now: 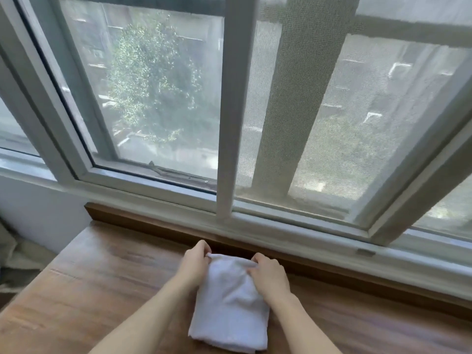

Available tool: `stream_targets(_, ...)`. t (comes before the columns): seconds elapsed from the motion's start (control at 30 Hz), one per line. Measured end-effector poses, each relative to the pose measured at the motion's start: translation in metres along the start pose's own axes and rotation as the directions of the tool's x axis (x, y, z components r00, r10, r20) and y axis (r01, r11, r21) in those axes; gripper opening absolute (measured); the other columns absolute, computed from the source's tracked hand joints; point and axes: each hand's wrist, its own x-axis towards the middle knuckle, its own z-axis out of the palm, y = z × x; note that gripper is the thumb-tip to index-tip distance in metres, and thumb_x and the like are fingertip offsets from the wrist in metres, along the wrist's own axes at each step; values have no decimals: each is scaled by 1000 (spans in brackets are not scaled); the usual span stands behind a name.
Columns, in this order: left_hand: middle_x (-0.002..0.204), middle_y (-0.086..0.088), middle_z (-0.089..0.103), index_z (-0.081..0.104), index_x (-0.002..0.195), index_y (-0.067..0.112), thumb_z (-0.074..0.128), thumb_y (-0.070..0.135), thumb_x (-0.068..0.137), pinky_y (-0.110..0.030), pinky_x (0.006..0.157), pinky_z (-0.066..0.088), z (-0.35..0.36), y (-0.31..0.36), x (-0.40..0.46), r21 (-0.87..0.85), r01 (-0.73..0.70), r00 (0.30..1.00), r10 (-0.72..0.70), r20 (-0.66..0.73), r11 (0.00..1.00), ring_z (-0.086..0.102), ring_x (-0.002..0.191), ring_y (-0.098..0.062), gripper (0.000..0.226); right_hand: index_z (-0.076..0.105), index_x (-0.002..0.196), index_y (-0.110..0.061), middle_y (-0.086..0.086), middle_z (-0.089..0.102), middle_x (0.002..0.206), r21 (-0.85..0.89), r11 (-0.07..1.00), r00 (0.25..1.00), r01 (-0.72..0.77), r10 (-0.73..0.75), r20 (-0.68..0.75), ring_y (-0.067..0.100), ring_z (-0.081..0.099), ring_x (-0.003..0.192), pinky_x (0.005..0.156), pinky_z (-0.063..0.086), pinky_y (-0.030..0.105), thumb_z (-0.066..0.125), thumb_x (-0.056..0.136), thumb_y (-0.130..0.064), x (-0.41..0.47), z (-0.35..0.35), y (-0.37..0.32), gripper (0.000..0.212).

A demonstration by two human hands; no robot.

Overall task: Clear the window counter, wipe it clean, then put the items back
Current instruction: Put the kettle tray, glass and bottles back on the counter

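white folded cloth [229,305]: lies flat on wooden window counter [102,277]. left hand [195,261] pinches its far left corner; right hand [268,273] pinches its far right corner. window frame [255,215] just beyond both grips.

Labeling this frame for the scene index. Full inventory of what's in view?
towel: 1, white, folded, lying on the counter near its back edge
counter: 1, brown wood grain, runs under the window
window: 1, white frame, several panes, above the counter; tree and buildings blurred outside
screen: 1, grey mesh, over the right pane
fabric: 1, grey-green, at the left edge below the counter; cannot tell what it is
left hand: 1, fingers pinch the towel's far left corner
right hand: 1, fingers curled on the towel's far right corner
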Motion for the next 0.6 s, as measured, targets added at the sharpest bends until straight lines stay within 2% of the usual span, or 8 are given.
stream_targets(0.07, 86, -1, 63, 51, 86, 20, 50, 17, 92, -31, 61, 40, 6, -5, 14, -6, -4, 1000, 4, -4, 1000, 56, 81, -23, 7, 58, 123, -21, 7, 69, 114, -37, 999, 1000, 3, -4, -29, 29, 62, 106, 71, 42, 33, 48, 98, -27, 8, 10, 0, 27)
stream_targets(0.23, 85, -2, 64, 53, 89, 16, 54, 17, 92, -33, 65, 41, 19, -5, 27, -64, 14, 997, -19, -69, 998, 57, 81, -25, 4, 55, 118, -19, 2, 67, 116, -201, 979, 995, -19, -2, -101, 26, 63, 106, 71, 41, 33, 40, 104, -33, 18, 28, 5, 25)
stream_targets(0.33, 84, -1, 61, 51, 92, 15, 59, 25, 92, -33, 66, 40, 24, -7, 20, -73, 29, 997, -34, -65, 997, 56, 81, -25, 13, 53, 127, -19, 1, 63, 124, -284, 959, 994, -16, -16, -112, 23, 61, 113, 82, 46, 33, 37, 107, -36, 19, 32, 12, 31)
stream_targets(0.4, 89, 0, 58, 47, 96, 15, 59, 32, 93, -35, 70, 41, 25, -12, 14, -5, 11, 1000, -12, -29, 1000, 56, 87, -27, 21, 48, 136, -19, 0, 56, 133, -296, 955, 991, -32, -8, -133, 21, 55, 120, 92, 44, 32, 37, 106, -38, 20, 37, 15, 37)
stream_targets(0.47, 99, -2, 57, 43, 102, 17, 59, 39, 90, -37, 76, 43, 26, -20, 8, 96, -41, 999, 37, 39, 995, 57, 95, -31, 30, 50, 137, -17, 2, 56, 131, -348, 936, 978, -44, -31, -208, 22, 54, 119, 94, 46, 34, 50, 101, -43, 16, 41, 12, 44)
stream_targets(0.53, 111, -3, 55, 38, 111, 21, 58, 47, 89, -38, 79, 44, 28, -30, -1, 141, -89, 992, 75, 101, 986, 57, 101, -34, 40, 66, 118, -12, 7, 65, 112, -399, 917, 950, -32, -96, -298, 28, 64, 101, 79, 55, 40, 81, 76, -42, 9, 48, 11, 53)
stream_targets(0.57, 117, -3, 54, 37, 118, 22, 57, 49, 89, -38, 79, 43, 29, -34, -5, 166, -121, 988, 102, 119, 979, 57, 104, -36, 44, 71, 109, -10, 10, 67, 106, -415, 910, 931, -12, -141, -338, 31, 67, 95, 74, 57, 43, 87, 66, -39, 7, 55, 12, 55)
stream_targets(0.6, 123, -3, 52, 36, 124, 23, 56, 49, 90, -38, 79, 43, 31, -37, -10, 200, -160, 982, 135, 132, 967, 58, 105, -36, 48, 72, 106, -10, 12, 68, 107, -429, 903, 924, 24, -184, -335, 33, 68, 96, 74, 58, 44, 85, 67, -39, 2, 62, 13, 51)
